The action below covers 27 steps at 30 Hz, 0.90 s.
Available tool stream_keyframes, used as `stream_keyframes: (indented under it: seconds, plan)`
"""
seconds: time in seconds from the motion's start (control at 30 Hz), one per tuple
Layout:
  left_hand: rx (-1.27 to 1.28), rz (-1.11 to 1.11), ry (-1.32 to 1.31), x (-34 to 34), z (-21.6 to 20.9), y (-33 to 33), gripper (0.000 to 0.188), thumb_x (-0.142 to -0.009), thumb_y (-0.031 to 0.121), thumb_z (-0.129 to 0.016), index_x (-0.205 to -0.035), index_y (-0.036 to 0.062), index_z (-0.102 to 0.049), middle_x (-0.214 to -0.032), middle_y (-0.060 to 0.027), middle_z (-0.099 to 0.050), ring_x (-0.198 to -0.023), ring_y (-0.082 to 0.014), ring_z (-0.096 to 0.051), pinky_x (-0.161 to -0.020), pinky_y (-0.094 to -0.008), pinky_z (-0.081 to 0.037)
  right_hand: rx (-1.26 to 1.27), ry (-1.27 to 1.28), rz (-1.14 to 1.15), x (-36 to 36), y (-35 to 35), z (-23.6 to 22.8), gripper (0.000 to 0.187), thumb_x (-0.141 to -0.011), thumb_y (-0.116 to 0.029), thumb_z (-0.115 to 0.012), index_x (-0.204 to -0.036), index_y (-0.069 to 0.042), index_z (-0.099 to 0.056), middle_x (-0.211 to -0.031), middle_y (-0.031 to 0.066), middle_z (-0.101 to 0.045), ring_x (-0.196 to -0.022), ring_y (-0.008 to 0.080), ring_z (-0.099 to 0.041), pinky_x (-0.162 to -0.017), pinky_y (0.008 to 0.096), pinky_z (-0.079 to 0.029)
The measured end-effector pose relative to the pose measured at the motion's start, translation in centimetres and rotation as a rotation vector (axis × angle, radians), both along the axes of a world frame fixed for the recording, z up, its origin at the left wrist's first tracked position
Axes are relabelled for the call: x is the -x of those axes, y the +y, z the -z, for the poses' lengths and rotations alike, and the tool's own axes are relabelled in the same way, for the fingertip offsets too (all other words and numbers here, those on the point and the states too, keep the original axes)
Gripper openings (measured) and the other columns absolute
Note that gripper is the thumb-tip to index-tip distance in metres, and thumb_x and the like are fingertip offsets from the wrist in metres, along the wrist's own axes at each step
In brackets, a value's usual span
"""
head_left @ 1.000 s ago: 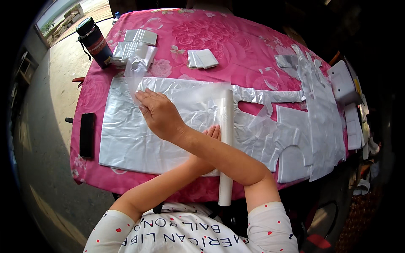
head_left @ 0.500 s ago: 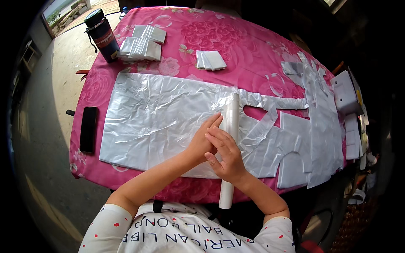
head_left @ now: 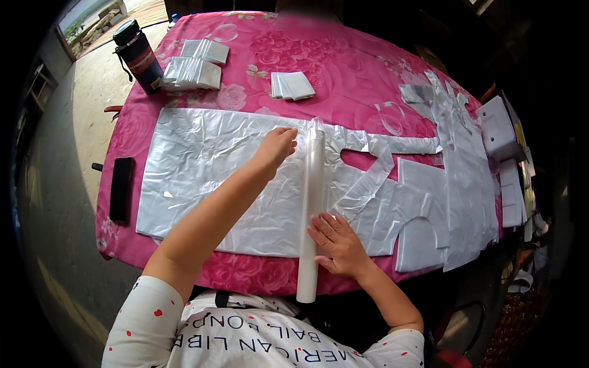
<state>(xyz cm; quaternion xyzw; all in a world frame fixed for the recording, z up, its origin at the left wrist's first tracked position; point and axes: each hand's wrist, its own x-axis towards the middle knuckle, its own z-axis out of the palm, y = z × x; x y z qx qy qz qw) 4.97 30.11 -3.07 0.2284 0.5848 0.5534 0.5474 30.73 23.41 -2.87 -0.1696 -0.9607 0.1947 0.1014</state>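
Observation:
A whitish tube (head_left: pixel 311 184) lies across a stack of thin, crinkled plastic bags (head_left: pixel 202 178), its near end jutting past the table's front edge. My right hand (head_left: pixel 339 245) rests against the tube's right side, fingers stretched out and spread. Farther up, my left hand (head_left: pixel 279 147) is over the bags, left of the tube's far end. Its fingers are curled and pressed together; what they hold, if anything, is hidden. Right of the tube, the bags show handle loops and a cut-out hole with pink cloth visible through it.
A dark flask (head_left: pixel 138 58) stands at the far left beside folded plastic packets (head_left: pixel 193 72); another small pile (head_left: pixel 292 86) lies farther right. A black phone (head_left: pixel 121 190) is near the left edge. Loose plastic pieces (head_left: pixel 466 184) and a white box (head_left: pixel 498 132) occupy the right side.
My hands, close together over the tube before, are now apart: the left moved away to the far end, the right came nearer and flattened out. The tube has shifted slightly left on the bags.

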Motion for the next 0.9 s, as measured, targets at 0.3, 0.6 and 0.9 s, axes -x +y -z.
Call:
stream_keyframes:
  seconds: [0.3,0.6,0.9]
  plan:
    - [-0.202,-0.141,0.173,11.2,-2.0,-16.2,0.034,-0.094,0.023,-0.047,-0.120,0.0017,-0.050,-0.117,-0.0100,-0.057,-0.108,-0.0187,-0.054,-0.089,-0.0295,-0.042,0.556,0.191,-0.773,18.1,-9.0,-4.3,0.050,-0.091,-0.039,-0.045,-0.125,-0.002,-0.048,-0.129,0.0142,-0.048,-0.124,0.0314,-0.040,-0.104,0.0415,-0.030]
    - [-0.035,-0.275,0.340,13.2,0.1,-35.7,0.028,-0.092,0.011,-0.048,-0.116,-0.0023,-0.051,-0.112,-0.0075,-0.058,-0.100,-0.0129,-0.055,-0.086,-0.0263,-0.042,-0.092,0.184,-0.468,24.2,-1.8,0.2,0.048,-0.089,-0.037,-0.048,-0.127,-0.008,-0.048,-0.132,0.0118,-0.046,-0.128,0.0283,-0.036,-0.107,0.0447,-0.024]
    - [0.235,-0.240,1.281,8.5,-0.1,-35.7,0.063,-0.072,0.020,-0.070,-0.123,-0.0019,-0.041,-0.104,-0.0186,-0.052,-0.095,-0.0321,-0.052,-0.086,-0.0381,-0.042,-0.169,0.170,-0.390,37.6,-7.9,2.4,0.046,-0.087,-0.036,-0.047,-0.124,-0.009,-0.053,-0.134,0.0113,-0.045,-0.134,0.0263,-0.026,-0.110,0.0440,-0.014]
